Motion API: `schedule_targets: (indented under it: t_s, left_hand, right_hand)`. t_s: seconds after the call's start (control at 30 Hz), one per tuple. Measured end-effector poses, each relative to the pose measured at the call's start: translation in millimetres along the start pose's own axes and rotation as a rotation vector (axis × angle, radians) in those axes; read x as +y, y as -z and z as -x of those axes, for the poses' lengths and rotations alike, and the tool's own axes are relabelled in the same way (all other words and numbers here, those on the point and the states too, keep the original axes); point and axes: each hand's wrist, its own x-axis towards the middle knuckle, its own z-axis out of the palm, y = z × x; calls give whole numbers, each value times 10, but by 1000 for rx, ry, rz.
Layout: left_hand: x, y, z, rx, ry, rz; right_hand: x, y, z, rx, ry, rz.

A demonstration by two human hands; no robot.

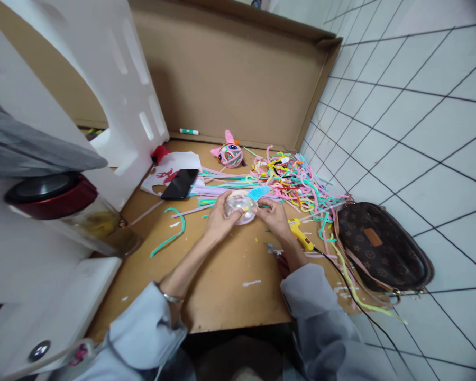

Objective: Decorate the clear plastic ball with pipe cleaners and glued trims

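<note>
Between both hands, above the brown tabletop (226,286), is a clear round plastic ball (238,203) with a fuzzy blue piece (258,192) at its upper right. My left hand (219,218) grips the ball's left side, its thumb across the front. My right hand (275,217) pinches the ball's right edge, just below the blue piece; anything small between those fingertips is hidden. Right of my right hand lies a yellow hot glue gun (301,235) with a black cord. Scissors (275,250) lie partly under my right forearm.
Behind the hands lies a heap of coloured pipe cleaners (293,180) and a finished pink-eared ball (230,154). A black phone (180,184) rests on paper. At left stands a glass bottle (99,227); at right, a brown handbag (381,246) leans by the tiled wall (432,137).
</note>
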Motion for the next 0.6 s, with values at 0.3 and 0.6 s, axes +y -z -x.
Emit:
schedule_targets:
  t_s: [0.3, 0.6]
  left_hand:
    - [-90, -18, -4, 19, -20, 36]
    - [-116, -12, -9, 38, -51, 38]
  right_hand:
    - [45, 23, 14, 31, -16, 23]
    - [42, 19, 22, 42, -25, 14]
